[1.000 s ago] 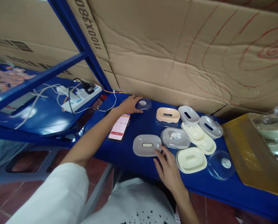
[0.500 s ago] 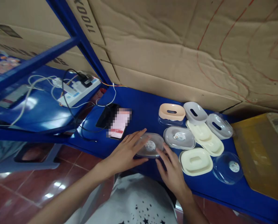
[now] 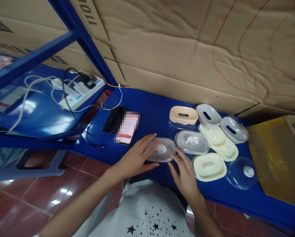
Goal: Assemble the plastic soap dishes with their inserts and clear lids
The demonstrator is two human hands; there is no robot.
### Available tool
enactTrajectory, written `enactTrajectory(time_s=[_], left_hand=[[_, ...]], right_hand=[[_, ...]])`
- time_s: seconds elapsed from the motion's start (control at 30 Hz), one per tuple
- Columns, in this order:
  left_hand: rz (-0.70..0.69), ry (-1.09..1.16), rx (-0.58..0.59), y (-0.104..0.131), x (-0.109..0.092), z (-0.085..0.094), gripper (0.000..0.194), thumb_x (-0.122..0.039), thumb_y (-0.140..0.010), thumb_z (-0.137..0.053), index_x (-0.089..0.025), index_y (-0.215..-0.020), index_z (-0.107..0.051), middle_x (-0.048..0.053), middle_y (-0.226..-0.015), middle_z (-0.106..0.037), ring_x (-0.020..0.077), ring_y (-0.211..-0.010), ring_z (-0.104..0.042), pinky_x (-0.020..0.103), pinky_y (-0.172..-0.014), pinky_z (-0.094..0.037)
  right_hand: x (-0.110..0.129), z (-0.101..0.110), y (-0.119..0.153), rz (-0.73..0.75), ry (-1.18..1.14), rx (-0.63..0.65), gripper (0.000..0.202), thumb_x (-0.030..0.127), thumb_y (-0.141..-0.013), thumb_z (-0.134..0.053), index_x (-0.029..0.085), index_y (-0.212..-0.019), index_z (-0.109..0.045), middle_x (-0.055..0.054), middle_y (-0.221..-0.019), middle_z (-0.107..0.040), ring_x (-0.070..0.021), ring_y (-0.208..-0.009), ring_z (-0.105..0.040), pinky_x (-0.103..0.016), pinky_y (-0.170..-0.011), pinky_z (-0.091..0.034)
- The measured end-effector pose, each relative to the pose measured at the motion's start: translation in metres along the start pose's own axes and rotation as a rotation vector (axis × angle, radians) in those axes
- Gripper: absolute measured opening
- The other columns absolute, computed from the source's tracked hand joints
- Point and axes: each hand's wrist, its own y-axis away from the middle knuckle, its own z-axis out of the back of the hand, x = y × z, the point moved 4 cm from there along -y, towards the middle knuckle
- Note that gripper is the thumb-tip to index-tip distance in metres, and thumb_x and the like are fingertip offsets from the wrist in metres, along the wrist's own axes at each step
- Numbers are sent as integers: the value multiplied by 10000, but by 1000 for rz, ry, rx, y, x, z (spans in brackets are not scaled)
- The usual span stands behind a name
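Grey plastic at the centre of the clock, twelve pointing away from the wearer: an oval dish [image 3: 170, 144] lies flat on the blue desk [image 3: 151, 102], a clear labelled lid [image 3: 161, 149] over its top. Left grip [image 3: 135, 158] comes in from 8 o'clock and spans the lid's left end, fingers over the top, thumb along the near edge; looks to be grasping it. Right grip [image 3: 185, 171], at 4 o'clock, has fingertips against the right end; cannot tell whether it pinches the rim or merely rests there.

Progress, by judgement: lid and dish are brought together and roughly lined up. Full seating cannot be confirmed, so pressing home may be left. Towards 3 o'clock, just beside, a second grey dish [image 3: 181, 142] wears its labelled cover and looks finished.

Uncovered pieces: peach dish [image 3: 173, 117] at 1 o'clock, resting on clear plastic; slotted grey dish [image 3: 208, 115] at 2; cream piece [image 3: 209, 167] between 3 and 4. Farther along that last bearing, a loose clear cover [image 3: 236, 174] sits apart. These seem unassembled. Phone [image 3: 127, 126] at 10 o'clock, screen blurred.
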Motion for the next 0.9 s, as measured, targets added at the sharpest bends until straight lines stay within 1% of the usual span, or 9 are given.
enactTrajectory(time_s=[0.07, 0.2, 0.3, 0.43, 0.57, 0.67, 0.77, 0.83, 0.9], left_hand=[[16, -6, -12, -1, 1, -2, 979, -458, -955, -821, -277, -1728, -248, 228, -1730, -357, 429, -1587, -406, 640, -1220, -487], [54, 0, -3, -5, 5, -5, 993, -500, -903, -868, -244, -1690, -321, 233, -1665, -435, 429, -1521, -484, 634, -1191, -512], [60, 4, 15, -9, 3, -3, 949, -485, -903, -872, -250, -1668, -363, 215, -1663, -441, 422, -1523, -476, 627, -1205, -498], [39, -7, 22, -14, -1, 0, 935, -490, -918, -855, -245, -1668, -354, 220, -1676, -420, 432, -1533, -457, 630, -1200, -498], [14, -10, 24, -19, 1, 0, 921, -530, -926, -837, -257, -1657, -347, 221, -1658, -432, 430, -1512, -476, 638, -1173, -517], [10, -24, 19, -22, 2, -2, 941, -530, -907, -854, -242, -1648, -351, 231, -1650, -431, 438, -1508, -473, 641, -1166, -519], [17, -63, 26, -24, 0, -5, 918, -480, -897, -869, -222, -1629, -378, 234, -1643, -438, 447, -1504, -474, 637, -1170, -510], [13, -89, 31, -26, -1, -5, 875, -457, -912, -845, -198, -1618, -397, 244, -1643, -437, 453, -1502, -475, 634, -1170, -503], [-5, -114, 30, -28, -3, -4, 843, -463, -928, -817, -173, -1609, -413, 257, -1644, -434, 459, -1500, -476, 630, -1170, -497]], right_hand=[[0, 0, -1, -7, 3, 6, 492, 228, -1082, -607, 299, -1566, -551, -113, -1607, -580, -293, -1433, -622, -492, -1129, -600], [2, 0, -3, -8, 14, 25, 520, 236, -1089, -599, 312, -1597, -521, -112, -1622, -563, -300, -1445, -612, -499, -1130, -604], [2, 1, -3, -32, -1, 5, 522, 246, -1089, -608, 319, -1597, -512, -120, -1607, -570, -289, -1430, -624, -494, -1126, -611], [1, 3, -2, -65, -29, -21, 538, 239, -1085, -616, 320, -1602, -487, -126, -1594, -574, -282, -1474, -585, -492, -1153, -596], [1, 4, -2, -85, -49, -14, 557, 243, -1081, -624, 317, -1610, -467, -129, -1610, -559, -287, -1504, -556, -506, -1176, -581], [0, 4, -3, -113, -49, 4, 606, 267, -1079, -632, 315, -1645, -422, -133, -1627, -545, -307, -1522, -536, -534, -1182, -575], [1, 5, -6, -91, -17, 41, 679, 267, -1081, -629, 348, -1697, -352, -135, -1673, -493, -324, -1529, -527, -540, -1168, -587], [2, 6, -8, -59, 2, 62, 708, 243, -1086, -616, 387, -1712, -319, -124, -1707, -449, -320, -1527, -531, -522, -1156, -599], [1, 8, -9, -39, 2, 62, 725, 227, -1086, -612, 413, -1715, -304, -109, -1717, -436, -308, -1513, -549, -492, -1145, -614]])
